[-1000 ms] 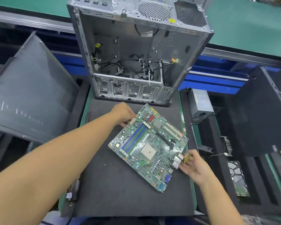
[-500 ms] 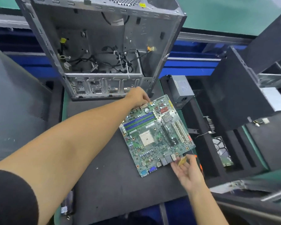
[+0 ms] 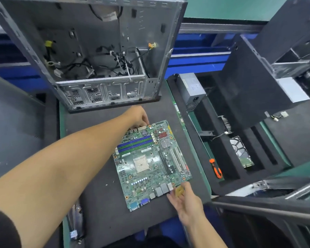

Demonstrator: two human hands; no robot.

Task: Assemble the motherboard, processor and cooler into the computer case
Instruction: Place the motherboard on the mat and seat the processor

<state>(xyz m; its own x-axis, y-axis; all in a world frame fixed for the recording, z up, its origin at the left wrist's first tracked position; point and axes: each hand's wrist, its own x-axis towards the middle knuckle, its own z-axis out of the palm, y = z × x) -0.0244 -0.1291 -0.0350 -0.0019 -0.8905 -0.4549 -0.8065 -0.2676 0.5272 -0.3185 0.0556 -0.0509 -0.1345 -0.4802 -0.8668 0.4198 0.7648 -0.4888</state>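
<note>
Left hand [image 3: 139,117]: reaches forward, fingers bent down over the far left corner of the motherboard [image 3: 150,169], holding it at that edge.
Right hand [image 3: 187,203]: palm up at the board's near right corner, fingertips touching the edge beside the metal port blocks. It holds the processor [image 3: 179,191], a small gold-tan square chip, in its fingers; the other fingers are loosely extended.

Motherboard: green, roughly square, lying flat and component side up on the dark grey foam mat [image 3: 97,194] that covers the table [image 3: 61,122]. It sits slightly skewed to the mat's edges.
- Memory slots [image 3: 135,144]: long, blue and green, far left part.
- Socket [image 3: 140,164]: pale square, centre left, nothing seated in it.
- Heatsink [image 3: 165,143]: small, silver, finned; red connectors just beyond it.
- Expansion slots [image 3: 177,160]: white and black, along the right side.
- Near edge: silver port housings, one blue port [image 3: 144,202] and one teal port.

Computer case [image 3: 97,51]: bare grey metal, open side toward the viewer, at the far end of the mat, near the board but apart from it. Loose black cables with yellow plugs lie inside.

Right tray: grey power supply [image 3: 191,90], hard drive [image 3: 240,154], orange-and-black screwdriver [image 3: 216,169].
</note>
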